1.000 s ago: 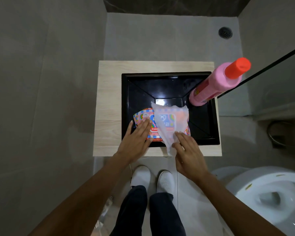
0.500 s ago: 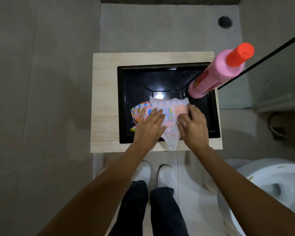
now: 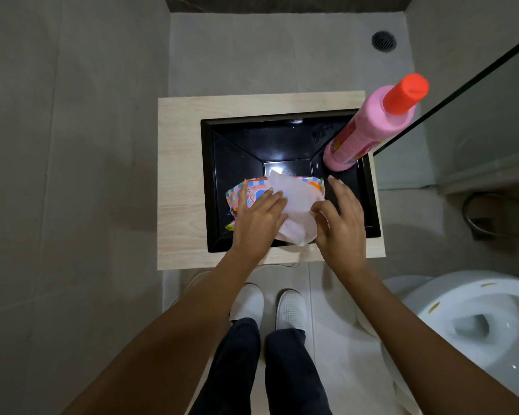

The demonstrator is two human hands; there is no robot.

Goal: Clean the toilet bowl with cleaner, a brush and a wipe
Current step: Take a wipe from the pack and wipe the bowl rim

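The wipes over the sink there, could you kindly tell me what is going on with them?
A person stands at the black sink and draws a white wipe from a colourful wipes pack. The left hand presses the pack down with straight fingers, while the right hand pinches the wipe's edge. A pink cleaner bottle stands in the sink's far right corner. The toilet bowl sits open at lower right.

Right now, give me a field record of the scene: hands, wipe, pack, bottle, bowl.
left hand: presses flat on the wipe pack
right hand: thumb and forefinger pinch the wipe, other fingers spread
wipe: white sheet over the pack, partly pulled out
wipe pack: colourful, inside the black sink
cleaner bottle: pink, red cap, on sink's right edge
toilet bowl: lower right, untouched
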